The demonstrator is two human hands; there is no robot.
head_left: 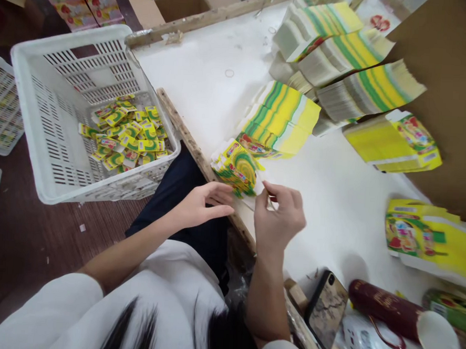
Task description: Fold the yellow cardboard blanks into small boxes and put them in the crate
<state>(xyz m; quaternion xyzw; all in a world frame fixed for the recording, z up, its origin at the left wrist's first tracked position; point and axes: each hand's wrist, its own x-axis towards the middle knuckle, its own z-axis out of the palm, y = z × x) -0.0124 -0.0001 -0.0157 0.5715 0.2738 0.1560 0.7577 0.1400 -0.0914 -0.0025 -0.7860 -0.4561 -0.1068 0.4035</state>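
My left hand [205, 202] is stretched out flat with its fingers apart, just below a small fanned stack of yellow-green printed carton blanks [237, 169] at the table's edge. My right hand [280, 214] is beside it, fingers pinched together on a thin pale flap or sheet at the stack's lower corner. Behind the stack lies a larger fanned pile of the same striped blanks [279, 117] on the white table [334, 202].
A white slotted plastic crate [54, 126] to the left holds several small folded cartons [127, 134]. More fanned stacks [343, 55] and yellow bundles [393, 142] lie at the back right. A phone [326, 308], a dark red cylinder [386, 307] and a brown cardboard sheet [456, 77] are near.
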